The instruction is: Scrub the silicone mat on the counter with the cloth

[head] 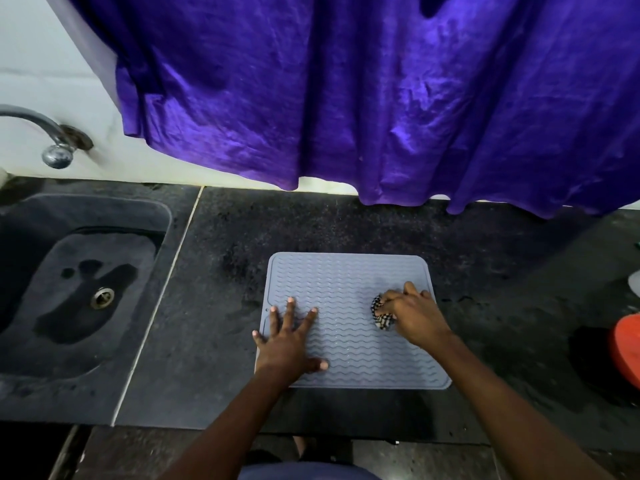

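A grey silicone mat (346,278) with wavy ridges lies flat on the dark stone counter (485,258). My left hand (289,336) presses flat on the mat's near left part, fingers spread. My right hand (414,315) grips a bunched black-and-white checked cloth (381,315) against the mat near its right edge. Most of the cloth is hidden under the fingers.
A dark stone sink (79,282) with a metal drain sits at the left, a tap (45,133) above it on the wall. A purple curtain (381,98) hangs behind the counter. An orange object (627,348) lies at the right edge.
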